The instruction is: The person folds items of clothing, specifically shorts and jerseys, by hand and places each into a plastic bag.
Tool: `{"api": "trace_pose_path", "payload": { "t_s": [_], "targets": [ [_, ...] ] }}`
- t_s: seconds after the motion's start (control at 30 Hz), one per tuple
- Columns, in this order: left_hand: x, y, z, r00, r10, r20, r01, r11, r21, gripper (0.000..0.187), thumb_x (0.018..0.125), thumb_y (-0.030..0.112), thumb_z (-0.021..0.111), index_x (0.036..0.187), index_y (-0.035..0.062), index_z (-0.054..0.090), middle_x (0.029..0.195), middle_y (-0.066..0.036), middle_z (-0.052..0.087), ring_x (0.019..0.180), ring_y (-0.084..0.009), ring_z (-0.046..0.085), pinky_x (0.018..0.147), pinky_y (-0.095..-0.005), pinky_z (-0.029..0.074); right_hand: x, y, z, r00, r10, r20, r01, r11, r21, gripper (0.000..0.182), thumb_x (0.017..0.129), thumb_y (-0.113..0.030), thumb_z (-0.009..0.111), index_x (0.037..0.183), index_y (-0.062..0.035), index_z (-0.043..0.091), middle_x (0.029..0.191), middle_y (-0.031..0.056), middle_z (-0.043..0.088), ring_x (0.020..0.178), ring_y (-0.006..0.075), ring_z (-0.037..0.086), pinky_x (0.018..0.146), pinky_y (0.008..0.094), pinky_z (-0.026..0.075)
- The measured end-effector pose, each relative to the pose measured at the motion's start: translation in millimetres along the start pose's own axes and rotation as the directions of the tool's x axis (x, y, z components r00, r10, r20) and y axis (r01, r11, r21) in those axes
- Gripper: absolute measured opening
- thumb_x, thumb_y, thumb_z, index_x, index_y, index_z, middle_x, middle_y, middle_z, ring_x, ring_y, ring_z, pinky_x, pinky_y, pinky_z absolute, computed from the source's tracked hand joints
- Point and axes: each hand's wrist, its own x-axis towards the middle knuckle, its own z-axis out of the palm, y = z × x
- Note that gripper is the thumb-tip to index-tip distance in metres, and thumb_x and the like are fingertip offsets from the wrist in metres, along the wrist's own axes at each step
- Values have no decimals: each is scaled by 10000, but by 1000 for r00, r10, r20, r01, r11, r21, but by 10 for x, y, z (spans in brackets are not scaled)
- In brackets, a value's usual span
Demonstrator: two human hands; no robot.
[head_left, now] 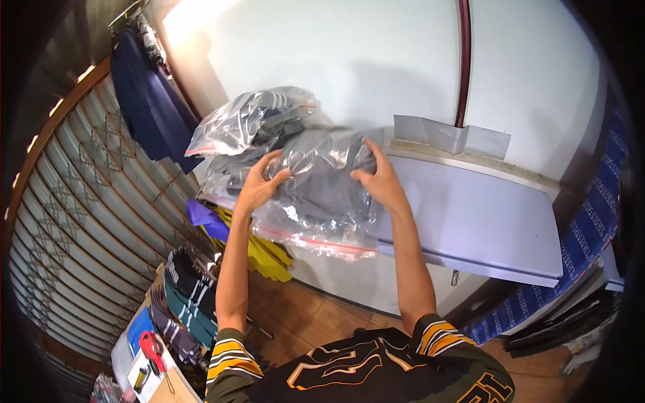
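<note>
A clear zip-lock bag (316, 178) with a folded dark grey garment inside lies over the left end of the pale shelf. Its red seal strip faces me, near the shelf's front edge. My left hand (263, 185) grips the bag's left side, thumb on top. On the opposite side, my right hand (377, 176) has its thumb and fingers curled on the plastic. Behind and to the left, another clear bag (252, 117) of dark clothing rests on the pile, partly covered by the one in my hands.
The pale lavender shelf (470, 208) extends to the right along the white wall. Dark blue garments (144, 101) hang at the left beside a folding metal gate (80, 208). Lower left, red scissors (153, 349) lie on a small table. A blue printed curtain (591, 221) hangs at the right.
</note>
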Motion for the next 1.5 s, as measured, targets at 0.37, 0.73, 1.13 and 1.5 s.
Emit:
{"api": "trace_pose_path", "payload": {
  "t_s": [0.37, 0.73, 1.13, 1.5],
  "targets": [
    [363, -579, 100, 999, 0, 49, -4, 997, 81, 461, 937, 106, 711, 1373, 24, 581, 799, 14, 630, 638, -31, 522, 530, -218, 404, 46, 303, 304, 982, -30, -189, -10, 978, -209, 740, 820, -280, 768, 1411, 71, 493, 1436, 290, 500, 1349, 411, 491, 1127, 419, 397],
    [401, -565, 193, 997, 78, -1, -69, 899, 433, 425, 949, 163, 642, 1341, 9, 590, 1274, -255, 639, 1199, -422, 601, 1018, -437, 473, 64, 177, 351, 976, 24, -215, -120, 888, -445, 760, 840, -383, 750, 1434, 16, 497, 1469, 286, 475, 1360, 425, 478, 1127, 454, 400],
    [1116, -142, 580, 939, 334, 78, -330, 820, 468, 450, 1039, 310, 485, 1408, 59, 544, 1433, -246, 524, 1352, -430, 462, 1116, -485, 389, 946, -92, 550, 987, -22, -160, -97, 712, -696, 577, 972, -370, 558, 1433, -27, 510, 1506, 248, 443, 1396, 469, 400, 1108, 614, 355],
    [1306, -728, 854, 986, 64, 157, -145, 799, 583, 545, 1018, 460, 353, 1530, 295, 441, 1662, -127, 248, 1525, -436, 173, 1181, -665, 204, 967, 329, 922, 968, 46, -248, -240, 464, -853, 721, 1007, -570, 354, 1555, -101, 385, 1636, 227, 257, 1518, 486, 124, 1168, 705, -7]
  ]
}}
